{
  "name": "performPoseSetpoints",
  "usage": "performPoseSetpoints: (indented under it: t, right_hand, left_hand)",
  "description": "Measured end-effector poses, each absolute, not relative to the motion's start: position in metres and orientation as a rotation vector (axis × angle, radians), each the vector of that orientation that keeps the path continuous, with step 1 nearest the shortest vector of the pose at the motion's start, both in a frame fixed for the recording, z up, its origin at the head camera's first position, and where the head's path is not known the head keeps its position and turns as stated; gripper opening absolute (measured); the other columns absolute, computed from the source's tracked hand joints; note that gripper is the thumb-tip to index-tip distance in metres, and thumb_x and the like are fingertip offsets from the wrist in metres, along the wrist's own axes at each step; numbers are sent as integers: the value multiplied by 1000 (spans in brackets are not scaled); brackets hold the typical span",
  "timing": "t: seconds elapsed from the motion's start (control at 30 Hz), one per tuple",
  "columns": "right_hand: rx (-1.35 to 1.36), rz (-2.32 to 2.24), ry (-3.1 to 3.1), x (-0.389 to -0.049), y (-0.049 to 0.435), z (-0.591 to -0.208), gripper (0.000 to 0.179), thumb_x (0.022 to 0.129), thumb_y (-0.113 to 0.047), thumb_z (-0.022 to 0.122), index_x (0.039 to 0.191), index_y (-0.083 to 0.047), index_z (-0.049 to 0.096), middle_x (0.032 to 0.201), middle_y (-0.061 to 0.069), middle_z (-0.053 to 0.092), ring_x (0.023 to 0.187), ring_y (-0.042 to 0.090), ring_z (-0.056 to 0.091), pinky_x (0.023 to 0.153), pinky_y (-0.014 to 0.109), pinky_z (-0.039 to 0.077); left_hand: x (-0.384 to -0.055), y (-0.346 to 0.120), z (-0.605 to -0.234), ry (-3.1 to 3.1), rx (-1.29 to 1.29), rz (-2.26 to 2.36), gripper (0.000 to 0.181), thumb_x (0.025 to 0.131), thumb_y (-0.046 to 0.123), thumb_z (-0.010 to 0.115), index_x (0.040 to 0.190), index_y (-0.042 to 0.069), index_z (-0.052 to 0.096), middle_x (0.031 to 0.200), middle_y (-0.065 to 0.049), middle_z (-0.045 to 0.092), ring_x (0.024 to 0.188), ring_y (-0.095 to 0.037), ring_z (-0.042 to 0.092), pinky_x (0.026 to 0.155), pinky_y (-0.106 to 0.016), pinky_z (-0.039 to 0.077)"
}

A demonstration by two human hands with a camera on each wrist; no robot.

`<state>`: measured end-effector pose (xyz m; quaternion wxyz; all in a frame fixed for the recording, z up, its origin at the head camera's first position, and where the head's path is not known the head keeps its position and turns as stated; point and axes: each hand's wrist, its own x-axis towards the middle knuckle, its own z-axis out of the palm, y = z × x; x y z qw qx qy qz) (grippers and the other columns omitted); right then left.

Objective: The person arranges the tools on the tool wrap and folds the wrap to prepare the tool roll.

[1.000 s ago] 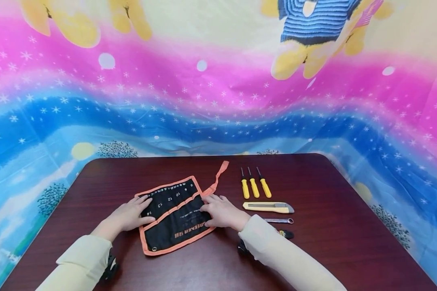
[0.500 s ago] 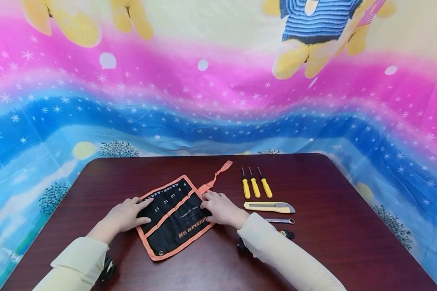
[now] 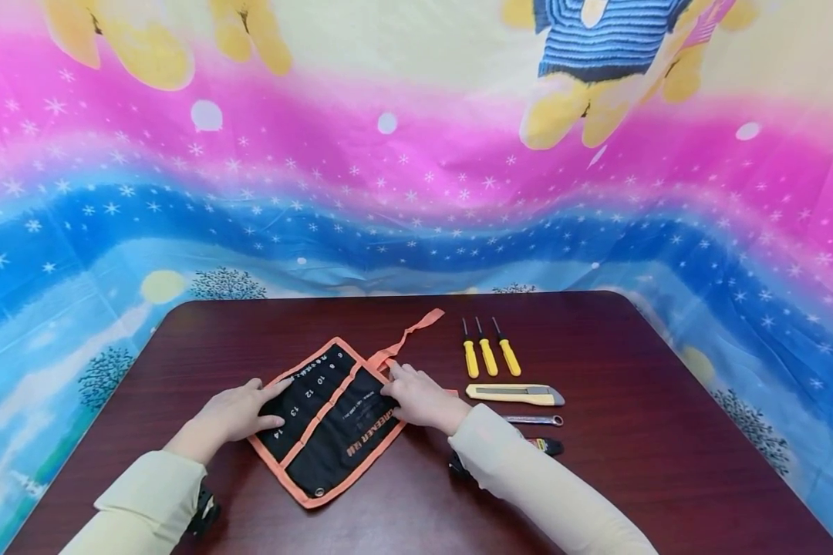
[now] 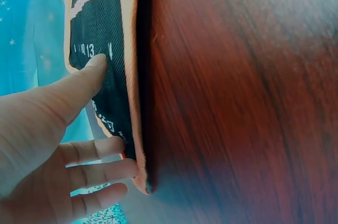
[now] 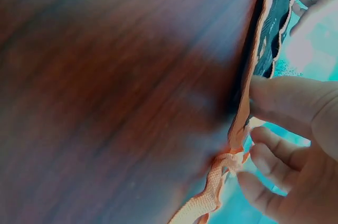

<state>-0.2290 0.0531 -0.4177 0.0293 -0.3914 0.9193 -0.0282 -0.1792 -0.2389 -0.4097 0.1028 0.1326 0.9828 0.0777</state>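
A black tool roll [image 3: 347, 420] with orange edging, a row of pocket slots and printed white numbers lies spread at a slant on the table. My left hand [image 3: 232, 412] rests on its left side; in the left wrist view the thumb [image 4: 95, 73] presses the fabric near the 13 and the fingers reach the edging. My right hand [image 3: 422, 398] touches the roll's right edge, next to the orange tie strap [image 3: 409, 331]. The right wrist view has its thumb [image 5: 280, 92] on the edging and its loosely bent fingers beside the strap's base.
Three yellow-handled screwdrivers [image 3: 487, 356] lie side by side to the right. Below them are a pale yellow utility knife [image 3: 514, 394], a wrench [image 3: 537, 421] and a black tool [image 3: 547, 445], the last two partly hidden by the right sleeve. A patterned cloth hangs behind the table [image 3: 632, 370].
The tool roll has turned on the table: its far corner swung left and its near corner moved down and right. Both hands have stayed on it, shifting only slightly.
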Motion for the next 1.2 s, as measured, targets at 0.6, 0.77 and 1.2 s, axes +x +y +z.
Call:
performPoseSetpoints:
  t: [0.6, 0.77, 1.2]
  right_hand:
    - [-876, -516, 2636, -233, 57, -408, 54, 87, -15, 63, 136, -5, 44, 122, 10, 56, 97, 16, 57, 86, 30, 47]
    - [-835, -558, 2635, -236, 60, -409, 58, 87, -18, 64, 137, -4, 40, 125, 10, 55, 105, 17, 55, 90, 33, 45]
    - [-856, -500, 2686, -241, 68, -414, 50, 83, -31, 69, 124, -9, 51, 117, 7, 49, 92, 17, 54, 84, 34, 47]
  left_hand:
    - [-177, -238, -410, 2902, 471, 287, 55, 82, 28, 69, 128, 4, 54, 108, -21, 61, 97, -33, 58, 80, -49, 46]
    - [-175, -236, -412, 2926, 510, 295, 53, 81, 28, 71, 124, 2, 57, 103, -20, 60, 91, -31, 58, 76, -47, 47]
    - [-171, -234, -416, 2887, 647, 406, 64, 76, 37, 74, 122, -4, 56, 133, -24, 43, 125, -43, 33, 94, -56, 33]
